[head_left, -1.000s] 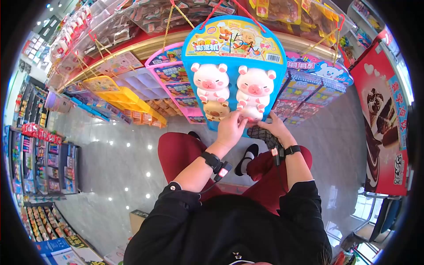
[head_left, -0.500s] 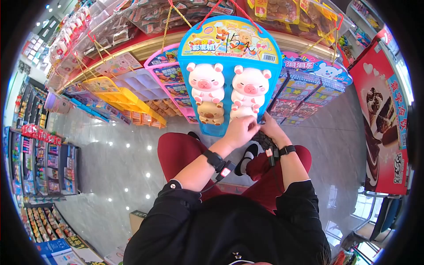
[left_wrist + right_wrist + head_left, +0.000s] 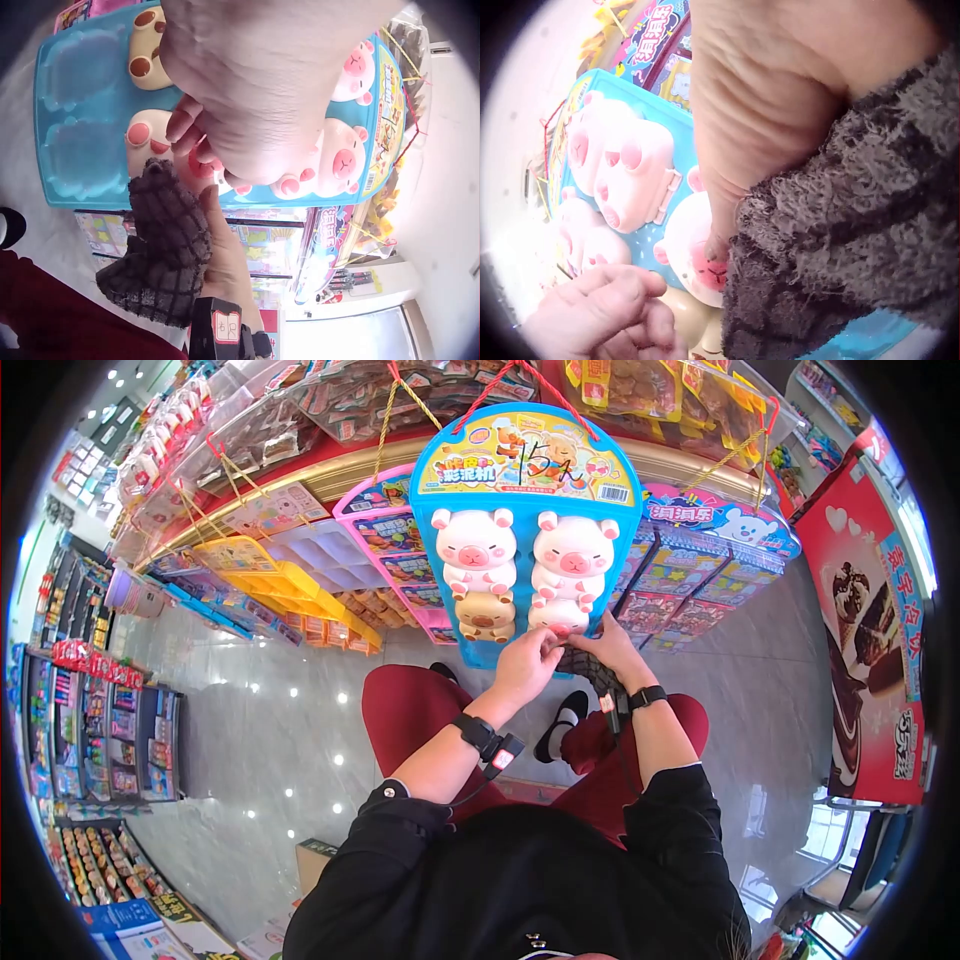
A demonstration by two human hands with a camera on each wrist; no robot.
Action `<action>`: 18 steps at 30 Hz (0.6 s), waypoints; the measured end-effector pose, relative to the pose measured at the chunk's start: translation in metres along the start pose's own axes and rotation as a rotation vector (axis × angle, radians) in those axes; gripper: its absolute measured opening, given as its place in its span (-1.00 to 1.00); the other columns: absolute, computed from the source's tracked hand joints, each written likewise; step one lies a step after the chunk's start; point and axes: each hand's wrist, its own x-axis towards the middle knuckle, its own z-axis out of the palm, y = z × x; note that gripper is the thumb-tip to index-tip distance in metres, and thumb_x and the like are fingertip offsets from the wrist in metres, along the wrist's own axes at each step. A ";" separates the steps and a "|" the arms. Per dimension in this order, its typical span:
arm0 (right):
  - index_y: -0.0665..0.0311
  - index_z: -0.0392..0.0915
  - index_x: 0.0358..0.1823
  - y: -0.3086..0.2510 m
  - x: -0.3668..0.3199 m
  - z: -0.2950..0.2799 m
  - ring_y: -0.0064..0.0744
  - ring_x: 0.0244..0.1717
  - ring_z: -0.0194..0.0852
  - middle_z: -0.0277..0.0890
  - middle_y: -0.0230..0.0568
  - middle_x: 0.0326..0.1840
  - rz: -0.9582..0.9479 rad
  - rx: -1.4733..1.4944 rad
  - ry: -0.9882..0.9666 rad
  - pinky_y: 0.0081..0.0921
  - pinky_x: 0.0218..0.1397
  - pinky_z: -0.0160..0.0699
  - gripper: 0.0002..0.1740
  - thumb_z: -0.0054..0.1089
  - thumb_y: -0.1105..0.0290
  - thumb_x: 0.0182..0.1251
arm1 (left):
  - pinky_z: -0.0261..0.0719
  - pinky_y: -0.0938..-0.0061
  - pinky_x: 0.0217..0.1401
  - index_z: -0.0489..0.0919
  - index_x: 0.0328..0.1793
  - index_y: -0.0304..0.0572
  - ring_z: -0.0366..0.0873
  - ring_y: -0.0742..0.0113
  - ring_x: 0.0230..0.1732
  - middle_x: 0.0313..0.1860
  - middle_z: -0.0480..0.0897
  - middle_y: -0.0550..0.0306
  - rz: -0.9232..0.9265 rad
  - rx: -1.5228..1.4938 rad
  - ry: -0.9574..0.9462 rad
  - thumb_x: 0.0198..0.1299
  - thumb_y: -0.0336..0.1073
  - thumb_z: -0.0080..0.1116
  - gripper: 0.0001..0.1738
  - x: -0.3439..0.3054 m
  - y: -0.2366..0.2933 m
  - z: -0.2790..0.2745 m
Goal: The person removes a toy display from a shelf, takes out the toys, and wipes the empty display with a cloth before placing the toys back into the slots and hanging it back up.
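A blue hanging display tray (image 3: 525,530) with a yellow header holds pink-and-white animal figures (image 3: 573,550) and a brown one (image 3: 485,618). My right hand (image 3: 612,650) holds a dark grey checked cloth (image 3: 161,240) beside the lower right pink figure (image 3: 560,616). In the right wrist view, the right thumb lies over that figure's red snout, with the fuzzy cloth (image 3: 840,202) bunched alongside. My left hand (image 3: 525,665) is at the figure's lower edge. Seen from the right wrist, its fingers are curled and nothing shows between them.
More trays hang on either side: a pink one (image 3: 385,510), a yellow one (image 3: 265,575) and one with blue-violet packets (image 3: 690,565). Above them run clear bins of packaged snacks (image 3: 380,400). A red poster stand (image 3: 860,630) rises at the right.
The left hand has drawn down and back from over the lower right figure, uncovering its face. The tray has shifted slightly right. The right hand still grips the cloth at the tray's edge.
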 end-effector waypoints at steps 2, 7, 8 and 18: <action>0.35 0.41 0.27 -0.001 0.001 0.001 -0.12 0.13 0.59 0.61 0.06 0.09 0.014 0.048 0.006 -0.32 0.21 0.46 -0.10 0.53 -0.02 -0.05 | 0.57 0.35 -0.35 0.57 -0.21 -0.22 0.64 0.17 -0.42 -0.46 0.64 0.05 -0.026 0.045 0.025 0.15 -0.33 0.30 -0.83 -0.002 -0.009 0.004; 0.39 0.53 0.12 -0.018 -0.004 -0.006 -0.09 0.08 0.63 0.65 0.09 0.02 0.085 -0.076 -0.013 -0.30 0.16 0.51 -0.19 0.52 -0.05 -0.05 | 0.58 0.29 -0.35 0.61 -0.23 -0.19 0.67 0.10 -0.40 -0.42 0.69 0.00 -0.098 0.129 0.085 0.15 -0.27 0.29 -0.83 -0.011 -0.035 0.006; 0.41 0.57 0.08 -0.027 -0.008 -0.008 -0.08 0.07 0.64 0.66 0.09 0.00 0.108 -0.123 -0.011 -0.29 0.15 0.52 -0.22 0.52 -0.06 -0.05 | 0.57 0.28 -0.35 0.61 -0.25 -0.20 0.67 0.09 -0.40 -0.43 0.69 -0.01 -0.121 0.140 0.078 0.16 -0.27 0.29 -0.83 -0.013 -0.037 0.006; 0.35 0.20 0.47 0.012 0.000 -0.012 0.04 0.32 0.44 0.45 0.21 0.30 -0.124 -0.191 0.068 -0.25 0.33 0.39 0.13 0.51 -0.12 -0.06 | 0.55 0.32 -0.39 0.59 -0.29 -0.21 0.62 0.14 -0.48 -0.48 0.63 0.06 0.071 0.093 0.110 0.16 -0.37 0.28 -0.90 -0.006 0.013 -0.057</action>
